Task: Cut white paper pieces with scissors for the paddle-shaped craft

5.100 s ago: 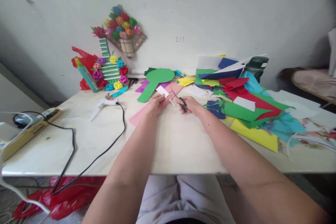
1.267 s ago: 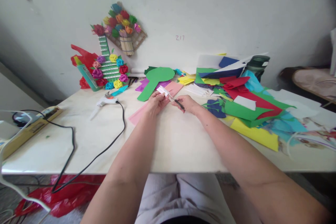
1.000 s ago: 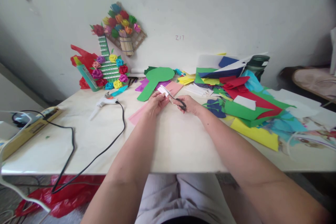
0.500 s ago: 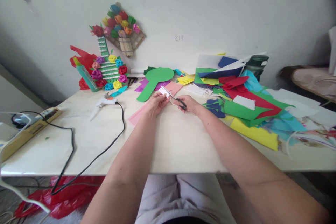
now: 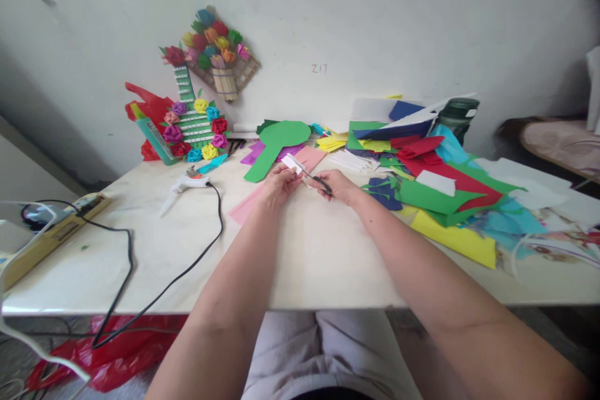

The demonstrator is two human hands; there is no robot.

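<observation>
Over the middle of the table, my left hand point(image 5: 284, 182) pinches a small piece of white paper point(image 5: 291, 163). My right hand point(image 5: 339, 187) is closed round the dark handles of a pair of scissors point(image 5: 322, 184). The blades point up and to the left and lie across the white paper; whether they are parted is too small to tell. Just behind the hands lies a green paper cut-out point(image 5: 284, 134) with a round body and a long neck. Pink paper point(image 5: 244, 205) lies partly beneath my left hand and forearm.
A white glue gun point(image 5: 184, 185) with a black cord rests at left, near a power strip point(image 5: 56, 234). Behind it stands a guitar-shaped craft with paper flowers point(image 5: 197, 128) and a glue bottle point(image 5: 154, 137). Coloured paper scraps point(image 5: 431, 194) and a dark bottle point(image 5: 457, 117) occupy the right.
The scissors and right fingers have shifted very slightly at the white paper. Both arms and the things on the table stay where they were.
</observation>
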